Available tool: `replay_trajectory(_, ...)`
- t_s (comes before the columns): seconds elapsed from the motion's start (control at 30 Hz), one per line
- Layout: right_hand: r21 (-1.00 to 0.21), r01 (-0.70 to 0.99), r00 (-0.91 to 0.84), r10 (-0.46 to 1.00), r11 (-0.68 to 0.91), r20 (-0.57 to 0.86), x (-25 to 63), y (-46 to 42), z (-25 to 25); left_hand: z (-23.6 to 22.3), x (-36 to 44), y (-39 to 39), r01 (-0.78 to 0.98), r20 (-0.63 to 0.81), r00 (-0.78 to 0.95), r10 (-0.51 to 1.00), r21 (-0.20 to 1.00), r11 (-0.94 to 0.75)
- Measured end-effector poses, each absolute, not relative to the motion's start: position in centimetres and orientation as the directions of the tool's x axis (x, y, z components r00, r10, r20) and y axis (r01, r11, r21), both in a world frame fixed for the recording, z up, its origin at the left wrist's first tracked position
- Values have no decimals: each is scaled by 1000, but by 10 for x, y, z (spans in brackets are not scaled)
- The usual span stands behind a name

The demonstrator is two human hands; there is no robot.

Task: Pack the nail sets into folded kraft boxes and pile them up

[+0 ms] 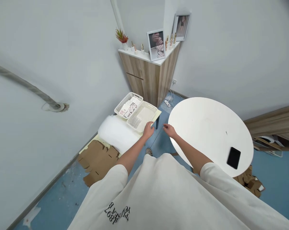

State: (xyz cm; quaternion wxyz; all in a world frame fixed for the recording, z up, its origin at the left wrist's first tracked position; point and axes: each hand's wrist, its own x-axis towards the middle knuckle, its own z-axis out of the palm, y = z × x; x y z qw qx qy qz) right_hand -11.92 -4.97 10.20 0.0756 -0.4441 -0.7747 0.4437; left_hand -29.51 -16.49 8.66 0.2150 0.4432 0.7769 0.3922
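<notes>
My left hand (148,129) rests at the near rim of a white plastic basket (152,111) that holds small clear packets, its fingers curled against the rim. A second white basket (121,104) with pink and white packets sits just behind it. Both stand on a low pale yellow table (158,112). My right hand (169,129) hovers over the blue floor between that table and a round white table (206,127), fingers loosely bent, holding nothing.
A roll of white foam (115,132) and flat cardboard boxes (97,159) lie on the low table. A black phone (233,157) lies on the round table. A wooden corner cabinet (148,76) carries pictures and small bottles. More cardboard (251,183) lies on the floor.
</notes>
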Motion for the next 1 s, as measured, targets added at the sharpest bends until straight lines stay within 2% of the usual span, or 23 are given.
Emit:
replay_trajectory(0.17,-759,570,-673,709,316,-210,-207,-59,103,89,-381,-178,506,-19,-586,810,773,383)
replay_trajectory(0.37,-739,522,-756,632,425,-171,-284,-69,99,83,-438,-190,464,-116,-607,786,751,470)
replay_trajectory(0.63,-627,638,-733,602,447,-317,-349,-70,68,72,-460,-186,440,-257,-568,782,708,552)
replay_trajectory(0.77,-583,692,-696,608,426,-381,-367,-69,57,74,-463,-181,477,-322,-557,766,631,612)
replay_trajectory(0.87,-566,710,-682,610,419,-404,-372,-67,52,78,-466,-178,511,-354,-561,748,564,649)
replay_trajectory(1.0,-558,707,-686,613,434,-392,-373,-65,49,79,-467,-176,518,-349,-560,751,560,646)
